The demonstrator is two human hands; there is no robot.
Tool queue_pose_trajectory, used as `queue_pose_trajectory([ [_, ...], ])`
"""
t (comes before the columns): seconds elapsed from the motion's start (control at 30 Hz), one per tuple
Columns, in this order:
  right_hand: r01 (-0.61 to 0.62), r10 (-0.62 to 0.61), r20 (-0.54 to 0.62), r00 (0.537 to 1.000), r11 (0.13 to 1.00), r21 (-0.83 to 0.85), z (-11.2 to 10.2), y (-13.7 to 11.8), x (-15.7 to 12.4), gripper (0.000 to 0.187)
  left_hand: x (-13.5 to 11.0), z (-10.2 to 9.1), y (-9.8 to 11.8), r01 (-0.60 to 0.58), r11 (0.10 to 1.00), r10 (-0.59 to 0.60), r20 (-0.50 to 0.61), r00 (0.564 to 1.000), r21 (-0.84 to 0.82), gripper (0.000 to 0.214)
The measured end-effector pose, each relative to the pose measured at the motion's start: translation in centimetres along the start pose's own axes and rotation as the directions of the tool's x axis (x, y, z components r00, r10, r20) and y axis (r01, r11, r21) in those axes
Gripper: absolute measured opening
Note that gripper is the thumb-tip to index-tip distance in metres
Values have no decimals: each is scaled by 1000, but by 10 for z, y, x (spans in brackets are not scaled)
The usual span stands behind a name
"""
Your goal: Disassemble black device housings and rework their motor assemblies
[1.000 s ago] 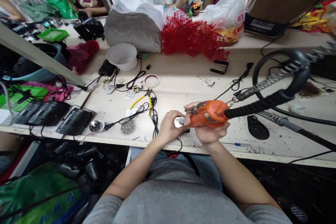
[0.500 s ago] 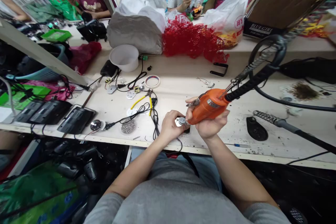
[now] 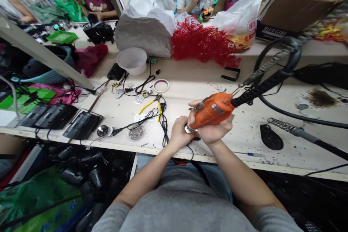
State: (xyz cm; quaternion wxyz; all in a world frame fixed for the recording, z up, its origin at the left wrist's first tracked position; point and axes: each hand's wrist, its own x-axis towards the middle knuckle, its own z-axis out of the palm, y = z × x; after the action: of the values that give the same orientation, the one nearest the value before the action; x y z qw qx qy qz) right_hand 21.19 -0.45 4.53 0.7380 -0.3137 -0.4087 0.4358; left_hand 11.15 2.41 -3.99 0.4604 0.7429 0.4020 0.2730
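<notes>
My right hand (image 3: 217, 132) is wrapped round an orange electric screwdriver (image 3: 213, 111), whose black cord runs up to the right. Its front end points left and down, right at my left hand (image 3: 179, 133). The fingers of that hand are closed on a small white part (image 3: 188, 129), mostly hidden by the fingers and the tool. Dark wiring shows just under both hands, near the bench's front edge. To the left lie yellow-handled pliers (image 3: 146, 106), a black power cord (image 3: 164, 130) and a round dish of small screws (image 3: 136, 132).
A white bowl (image 3: 132, 61) and a tape roll (image 3: 161, 86) stand farther back. Black housings (image 3: 83, 125) line the left. Red netting (image 3: 202, 43) is heaped behind. At right lie a soldering iron holder (image 3: 307, 136) and a black flat piece (image 3: 271, 137). Co-workers sit opposite.
The screwdriver has moved slightly left and closer to my left hand, covering more of the white part. The whole view has shifted a little.
</notes>
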Motion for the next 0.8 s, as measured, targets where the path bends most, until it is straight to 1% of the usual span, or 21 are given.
queue_pose_trajectory([
  [0.1, 1, -1, -30, 1000, 1000, -19, 1, 7, -1, 73, 0, 1, 0, -11, 1000, 11, 6, 1000, -4, 32],
  [0.2, -18, 15, -50, 999, 999, -50, 1, 7, -2, 74, 0, 1, 1, -22, 1000, 23, -13, 1000, 14, 30],
  [0.3, -41, 38, -67, 997, 998, -47, 0, 5, -4, 72, 0, 1, 4, 11, 999, -10, -33, 999, 42, 29],
  [0.4, -82, 81, -36, 996, 997, -13, -4, 7, -7, 70, -1, 1, 6, 40, 998, -38, -35, 999, 41, 30],
  [0.47, -99, 99, -4, 995, 995, 4, -6, 10, -9, 68, -1, 1, 6, 44, 999, -44, -35, 998, 12, 29],
  [0.53, -90, 90, 5, 996, 996, 16, -7, 13, -9, 67, -1, 2, 6, 39, 999, -40, -35, 999, -31, 29],
  [0.6, -54, 54, -4, 999, 998, 23, -6, 16, -6, 67, -1, 3, 5, 46, 997, -48, -34, 998, -64, 30],
  [0.7, -14, 14, -22, 1000, 1000, 2, -1, 16, -1, 69, -1, 3, 4, 99, 993, -101, -22, 995, -70, 33],
  [0.8, -38, 37, -31, 999, 999, -38, 4, 15, 4, 75, -1, 1, 5, 130, 989, -131, -9, 991, -63, 32],
])
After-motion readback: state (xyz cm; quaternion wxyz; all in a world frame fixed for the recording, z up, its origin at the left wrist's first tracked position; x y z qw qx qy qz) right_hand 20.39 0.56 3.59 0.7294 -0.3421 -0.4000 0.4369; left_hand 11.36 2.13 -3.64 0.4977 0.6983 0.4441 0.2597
